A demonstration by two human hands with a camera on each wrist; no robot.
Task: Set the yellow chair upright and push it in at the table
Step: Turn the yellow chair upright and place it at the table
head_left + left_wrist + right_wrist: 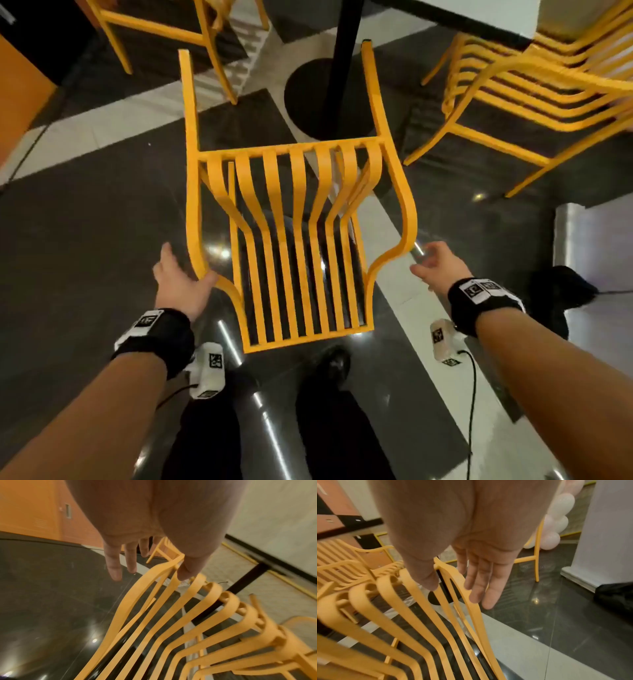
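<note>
The yellow chair (291, 219) fills the centre of the head view, not upright: it is tipped so that two of its legs point toward the top of the frame, one at upper left of centre and one beside the black post, while its slatted back runs down to the lower middle, ending just above the person's dark shoes. The left hand (181, 284) sits at the lower left of the chair with its fingers straight and spread; the thumb lies against the curved side rail where it bends, and the other fingers reach past the outside of the rail without curling round it. In the left wrist view the fingers (114, 566) hang loose and apart over the dark floor, the thumb tip resting at the slats. The right hand (436, 265) is at the lower right of the chair, just beside the opposite curved rail, fingers relaxed and slightly bent, holding nothing; whether it touches the rail cannot be told from the head view. In the right wrist view its fingers (479, 588) are stretched out flat over the outer rail, with the thumb on the inner side of it. The desk (486, 15) lies along the top right edge of the head view, its black post (342, 61) rising from a round base on the glossy floor (85, 222) just behind the chair's legs.
</note>
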